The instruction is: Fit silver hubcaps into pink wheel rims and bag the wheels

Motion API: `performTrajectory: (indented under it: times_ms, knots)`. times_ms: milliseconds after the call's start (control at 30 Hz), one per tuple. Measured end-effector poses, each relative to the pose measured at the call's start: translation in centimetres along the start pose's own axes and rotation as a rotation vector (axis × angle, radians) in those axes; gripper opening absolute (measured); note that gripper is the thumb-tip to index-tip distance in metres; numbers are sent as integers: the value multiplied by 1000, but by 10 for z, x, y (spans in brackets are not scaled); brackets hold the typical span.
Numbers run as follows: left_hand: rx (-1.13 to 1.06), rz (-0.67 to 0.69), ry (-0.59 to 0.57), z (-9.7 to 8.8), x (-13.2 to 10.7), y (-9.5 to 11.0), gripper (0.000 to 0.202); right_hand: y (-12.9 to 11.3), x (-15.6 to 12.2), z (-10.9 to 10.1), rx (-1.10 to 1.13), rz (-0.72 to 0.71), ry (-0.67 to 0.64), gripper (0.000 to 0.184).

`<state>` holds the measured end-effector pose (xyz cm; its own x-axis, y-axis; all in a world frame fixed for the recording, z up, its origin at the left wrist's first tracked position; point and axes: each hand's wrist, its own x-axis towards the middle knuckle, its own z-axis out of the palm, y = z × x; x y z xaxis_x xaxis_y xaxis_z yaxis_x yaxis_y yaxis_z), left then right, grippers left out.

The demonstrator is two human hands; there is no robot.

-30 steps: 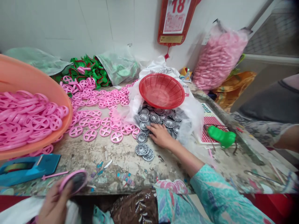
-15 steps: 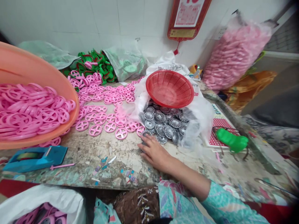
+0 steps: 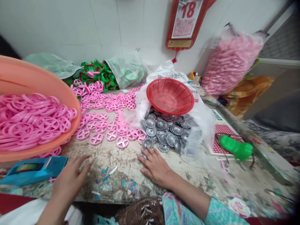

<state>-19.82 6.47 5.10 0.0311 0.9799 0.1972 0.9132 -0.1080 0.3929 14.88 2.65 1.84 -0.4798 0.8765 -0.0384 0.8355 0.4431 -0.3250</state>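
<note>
My right hand (image 3: 154,167) lies flat on the worn table (image 3: 126,190), its fingertips at the edge of a heap of grey ribbed discs (image 3: 164,131). One disc sits just under the fingertips. My left hand (image 3: 70,178) hovers open over the table's near edge, holding nothing, close to a blue tape dispenser (image 3: 35,170). Pink cross-spoked plastic rings (image 3: 111,135) lie scattered beyond it. More of these rings fill an orange plastic basin (image 3: 39,78) at the left.
A red plastic basket (image 3: 170,96) sits tilted on a white plastic bag (image 3: 206,125) behind the discs. Green plastic parts (image 3: 96,75) lie by the wall. A green plastic piece (image 3: 236,147) rests on a red-checked card (image 3: 225,132). A bag of pink parts (image 3: 231,62) stands at the back right.
My left hand has let go of the pink ring and dark disc and moved up over the table. My right hand has drawn back from the grey discs towards the near edge.
</note>
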Motion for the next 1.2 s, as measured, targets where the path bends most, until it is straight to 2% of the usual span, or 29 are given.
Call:
performTrajectory:
  times_ms: [67,133,300,400,567,733,833,967,1067,1200]
  knots:
    - [-22,110,-43,12,29,25,37,-1,-1,-2,8,-4,4,56]
    - [-30,192,-23,24,55,45,35,-1,-2,-4,17,-3,7,55]
    - [2,263,21,52,98,81,31,-1,-2,-5,43,5,5,55]
    - [-4,287,10,68,111,103,31,-1,-2,-6,65,8,2,55]
    - [-60,306,-31,89,120,146,31,-1,-3,-9,99,4,3,55]
    - [-89,178,-37,104,132,184,45,-2,-3,-9,103,13,8,55]
    - [-136,88,-64,113,144,197,48,-2,-3,-10,114,16,12,55]
    - [-303,37,-103,121,159,203,29,-1,-2,-12,126,14,9,55]
    - [-502,4,-127,127,165,201,23,-1,-2,-13,135,12,7,55]
    - [-874,-78,-167,139,169,203,24,-2,-3,-13,143,20,9,54]
